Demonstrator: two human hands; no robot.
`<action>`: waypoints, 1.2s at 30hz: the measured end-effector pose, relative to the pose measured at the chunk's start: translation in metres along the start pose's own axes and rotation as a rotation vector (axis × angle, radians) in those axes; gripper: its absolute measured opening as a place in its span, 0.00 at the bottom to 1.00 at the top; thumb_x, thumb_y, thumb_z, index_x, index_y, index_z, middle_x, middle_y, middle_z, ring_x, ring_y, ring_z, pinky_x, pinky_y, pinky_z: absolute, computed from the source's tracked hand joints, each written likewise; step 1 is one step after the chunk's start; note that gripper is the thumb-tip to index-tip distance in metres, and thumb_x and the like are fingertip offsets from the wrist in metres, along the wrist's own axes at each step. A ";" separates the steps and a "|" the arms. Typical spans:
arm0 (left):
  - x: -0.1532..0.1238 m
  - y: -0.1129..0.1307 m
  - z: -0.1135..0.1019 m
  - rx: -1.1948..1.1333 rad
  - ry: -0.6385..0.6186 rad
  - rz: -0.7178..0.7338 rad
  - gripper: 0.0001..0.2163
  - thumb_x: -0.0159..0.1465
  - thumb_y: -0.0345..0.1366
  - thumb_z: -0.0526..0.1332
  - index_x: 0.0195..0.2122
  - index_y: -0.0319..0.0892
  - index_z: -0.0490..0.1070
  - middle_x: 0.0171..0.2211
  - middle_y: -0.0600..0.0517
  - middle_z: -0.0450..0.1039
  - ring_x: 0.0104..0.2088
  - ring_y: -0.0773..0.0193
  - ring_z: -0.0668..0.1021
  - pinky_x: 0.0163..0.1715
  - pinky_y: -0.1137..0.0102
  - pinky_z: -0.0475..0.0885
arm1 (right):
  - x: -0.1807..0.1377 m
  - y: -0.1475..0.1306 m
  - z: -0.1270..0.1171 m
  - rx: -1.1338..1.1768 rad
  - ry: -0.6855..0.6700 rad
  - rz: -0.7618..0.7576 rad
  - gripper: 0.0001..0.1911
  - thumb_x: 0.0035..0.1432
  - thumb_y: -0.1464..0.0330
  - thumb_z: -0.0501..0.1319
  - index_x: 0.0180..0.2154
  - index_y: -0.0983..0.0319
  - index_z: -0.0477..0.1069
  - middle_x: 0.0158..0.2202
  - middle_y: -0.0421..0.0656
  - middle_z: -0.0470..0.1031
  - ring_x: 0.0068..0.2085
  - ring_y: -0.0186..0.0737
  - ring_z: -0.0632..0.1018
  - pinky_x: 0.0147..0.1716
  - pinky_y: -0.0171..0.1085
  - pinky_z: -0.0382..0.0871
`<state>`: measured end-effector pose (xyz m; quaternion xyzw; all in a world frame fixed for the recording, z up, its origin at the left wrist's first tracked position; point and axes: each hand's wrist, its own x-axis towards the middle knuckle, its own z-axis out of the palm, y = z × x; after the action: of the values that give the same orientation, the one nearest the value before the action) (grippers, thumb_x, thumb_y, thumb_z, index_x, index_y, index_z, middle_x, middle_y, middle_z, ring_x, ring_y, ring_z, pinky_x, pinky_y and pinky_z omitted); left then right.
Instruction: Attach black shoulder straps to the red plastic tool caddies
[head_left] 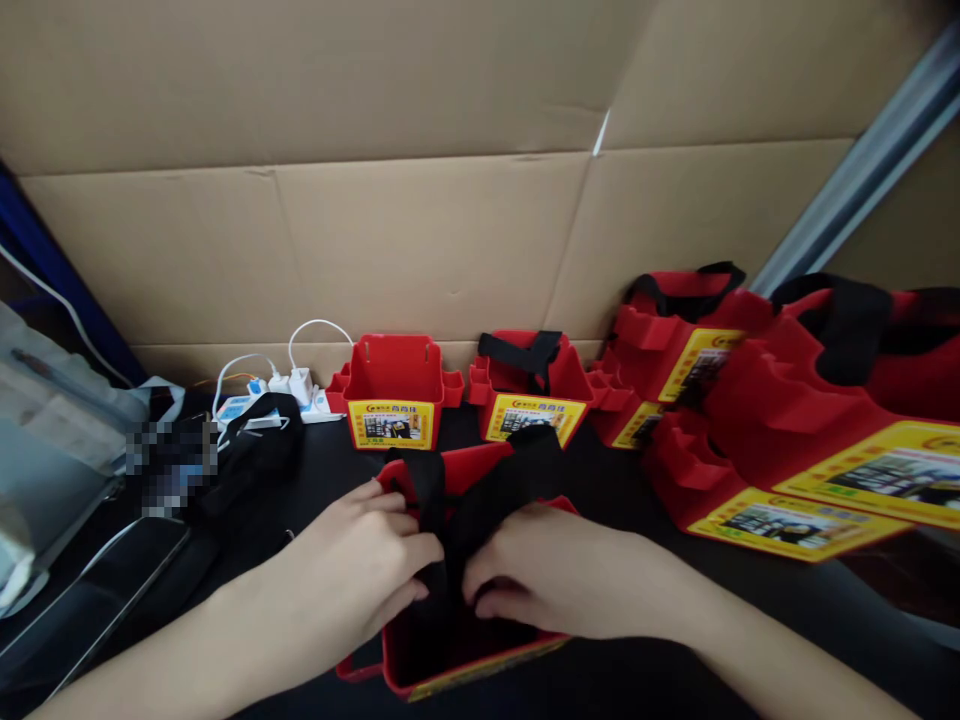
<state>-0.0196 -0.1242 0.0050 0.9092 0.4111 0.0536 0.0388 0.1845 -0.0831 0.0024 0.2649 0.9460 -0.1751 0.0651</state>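
Observation:
A red plastic box [480, 464] stands directly in front of me, tilted in view, with a black webbing strap [517, 478] looped over its opening. My left hand [371, 555] is closed on the strap at the box's left side, thumb and fingers pinched together. Inside the opening, my right hand [536, 570] has its fingers curled round the strap's other part. The fingertips of that hand and the box's dark inside are partly hidden.
Behind it stand a strapless red box [396, 368] and a strapped one [534, 362]. More red boxes [795, 400] are stacked at the right. A white power strip [322, 405] with plugs, a loose black strap [262, 420] and a phone [97, 590] lie left. Cardboard [435, 240] walls the back.

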 end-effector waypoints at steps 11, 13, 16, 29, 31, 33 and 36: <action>-0.010 -0.010 0.001 -0.070 0.390 -0.084 0.09 0.63 0.40 0.55 0.38 0.42 0.69 0.32 0.51 0.72 0.33 0.63 0.72 0.35 0.67 0.66 | 0.000 0.000 0.007 0.067 0.754 0.386 0.19 0.60 0.62 0.51 0.51 0.63 0.58 0.29 0.43 0.73 0.21 0.34 0.71 0.22 0.32 0.63; -0.006 -0.012 0.004 -0.019 0.338 -0.060 0.09 0.61 0.40 0.58 0.39 0.43 0.69 0.36 0.50 0.71 0.37 0.60 0.71 0.38 0.64 0.66 | 0.006 0.001 0.007 0.115 0.737 0.228 0.13 0.60 0.66 0.51 0.47 0.62 0.62 0.35 0.44 0.74 0.22 0.31 0.71 0.25 0.31 0.65; -0.005 -0.020 0.008 0.032 0.229 -0.002 0.10 0.59 0.38 0.60 0.41 0.45 0.68 0.40 0.49 0.68 0.40 0.58 0.70 0.39 0.62 0.66 | 0.006 0.001 0.004 0.185 0.464 -0.027 0.11 0.60 0.69 0.53 0.45 0.59 0.64 0.36 0.40 0.74 0.26 0.29 0.72 0.28 0.29 0.66; -0.023 -0.035 0.017 0.112 0.256 0.092 0.15 0.63 0.35 0.54 0.51 0.49 0.65 0.57 0.48 0.58 0.55 0.55 0.65 0.53 0.59 0.64 | 0.007 -0.016 0.006 -0.443 0.173 0.071 0.17 0.63 0.62 0.46 0.44 0.60 0.70 0.25 0.43 0.75 0.23 0.39 0.75 0.18 0.33 0.55; -0.036 -0.036 0.013 0.128 0.252 0.092 0.18 0.62 0.35 0.55 0.54 0.52 0.62 0.59 0.51 0.55 0.56 0.56 0.65 0.54 0.60 0.64 | -0.007 -0.025 0.008 -0.426 0.253 0.037 0.21 0.63 0.56 0.44 0.46 0.57 0.69 0.22 0.40 0.74 0.20 0.39 0.74 0.17 0.34 0.55; -0.048 -0.037 0.010 0.143 0.254 0.084 0.21 0.61 0.36 0.57 0.56 0.54 0.60 0.59 0.53 0.58 0.55 0.56 0.66 0.53 0.61 0.66 | -0.017 -0.030 0.021 -0.483 0.386 0.035 0.23 0.59 0.52 0.47 0.47 0.57 0.67 0.21 0.41 0.73 0.20 0.40 0.73 0.18 0.35 0.57; -0.060 -0.039 0.011 0.147 0.254 0.060 0.23 0.59 0.37 0.59 0.56 0.53 0.59 0.57 0.52 0.60 0.55 0.55 0.67 0.51 0.62 0.68 | -0.018 -0.024 0.054 -0.577 0.541 0.020 0.16 0.56 0.61 0.55 0.45 0.61 0.67 0.28 0.44 0.76 0.25 0.41 0.75 0.20 0.36 0.59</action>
<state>-0.0868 -0.1437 -0.0145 0.9074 0.3880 0.1392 -0.0816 0.1886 -0.1311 -0.0369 0.2817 0.9366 0.1750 -0.1132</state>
